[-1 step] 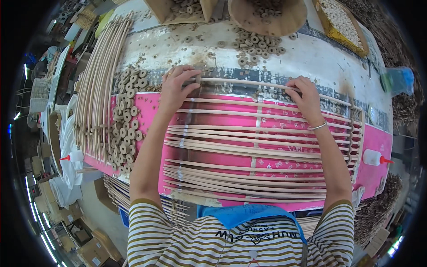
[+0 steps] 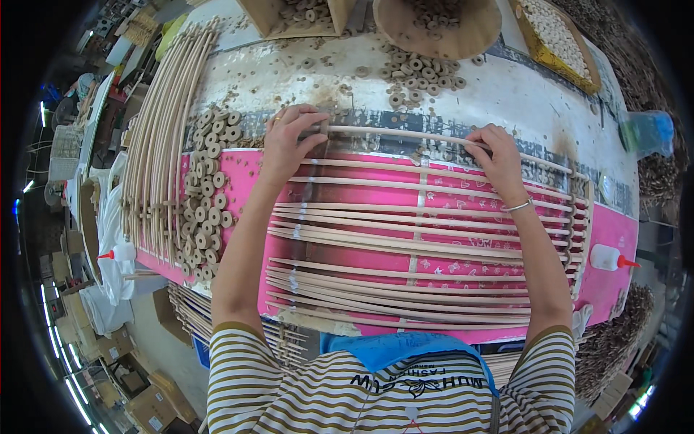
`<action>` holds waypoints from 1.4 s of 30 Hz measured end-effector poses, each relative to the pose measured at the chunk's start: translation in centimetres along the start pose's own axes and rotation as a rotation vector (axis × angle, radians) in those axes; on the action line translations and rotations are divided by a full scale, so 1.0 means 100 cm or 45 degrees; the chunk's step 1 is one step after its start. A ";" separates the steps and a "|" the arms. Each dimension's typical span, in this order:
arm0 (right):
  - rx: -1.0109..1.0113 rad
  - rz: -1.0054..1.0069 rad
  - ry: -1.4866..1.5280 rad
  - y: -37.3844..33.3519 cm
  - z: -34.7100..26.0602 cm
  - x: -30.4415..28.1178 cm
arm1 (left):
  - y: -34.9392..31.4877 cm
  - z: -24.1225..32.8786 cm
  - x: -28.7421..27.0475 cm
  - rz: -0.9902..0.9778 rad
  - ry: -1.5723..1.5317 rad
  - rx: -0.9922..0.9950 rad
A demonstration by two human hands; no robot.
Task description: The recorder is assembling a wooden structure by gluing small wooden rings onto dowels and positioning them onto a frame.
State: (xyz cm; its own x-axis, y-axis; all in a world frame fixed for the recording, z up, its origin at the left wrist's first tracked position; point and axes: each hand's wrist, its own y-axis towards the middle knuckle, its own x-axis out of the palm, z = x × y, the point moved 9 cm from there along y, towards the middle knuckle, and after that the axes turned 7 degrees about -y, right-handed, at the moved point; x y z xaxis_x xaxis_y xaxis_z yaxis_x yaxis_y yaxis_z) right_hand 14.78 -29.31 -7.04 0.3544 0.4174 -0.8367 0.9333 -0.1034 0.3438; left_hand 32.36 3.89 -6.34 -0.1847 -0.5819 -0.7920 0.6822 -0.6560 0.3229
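The farthest thin wooden rod lies crosswise between my hands. My right hand pinches it right of its middle, between thumb and fingers. At the rod's left end, my left hand is closed with thumb and forefinger on a small brown disc; whether the rod passes into it is too small to tell. Nearer me, several more rods lie side by side on the pink sheet. Discs sit along their right ends. Left of my left forearm lies a heap of ring-shaped wooden discs.
Upright rods with discs near their lower ends stand in a row at the left. Far back are a wooden box, a round bowl and a yellow-lined tray. A white squeeze bottle with red tip lies right.
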 end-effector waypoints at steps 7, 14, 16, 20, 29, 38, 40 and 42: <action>0.026 0.017 -0.079 0.002 0.003 0.002 | 0.006 -0.001 0.003 0.017 -0.030 0.004; 0.017 0.011 -0.053 0.003 0.009 0.004 | 0.008 0.002 0.008 -0.002 0.051 0.006; 0.014 0.048 -0.152 0.006 0.008 -0.003 | 0.011 0.002 0.003 0.099 -0.030 -0.010; 0.086 0.229 -0.118 0.007 -0.007 -0.024 | -0.012 -0.050 -0.054 0.320 -0.079 -0.078; 0.150 -0.301 0.221 -0.032 -0.022 -0.008 | -0.056 -0.134 -0.107 0.235 0.454 -0.520; 0.207 -0.284 0.331 -0.035 -0.020 -0.003 | -0.047 -0.130 -0.098 0.303 0.090 -0.594; 0.272 -0.248 0.419 -0.036 -0.016 -0.005 | -0.049 -0.124 -0.081 0.417 -0.668 -0.666; 0.251 -0.183 0.377 -0.033 -0.015 -0.012 | -0.051 -0.102 -0.058 0.354 -1.040 -0.789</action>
State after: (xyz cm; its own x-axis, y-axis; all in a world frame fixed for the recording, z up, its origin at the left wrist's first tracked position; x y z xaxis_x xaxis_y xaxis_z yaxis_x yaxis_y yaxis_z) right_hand 11.20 -28.11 -6.58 0.2142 0.6799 -0.7013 0.9756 -0.1843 0.1193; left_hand 37.17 15.57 -8.71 -0.2291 -0.9710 -0.0683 0.9723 -0.2249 -0.0637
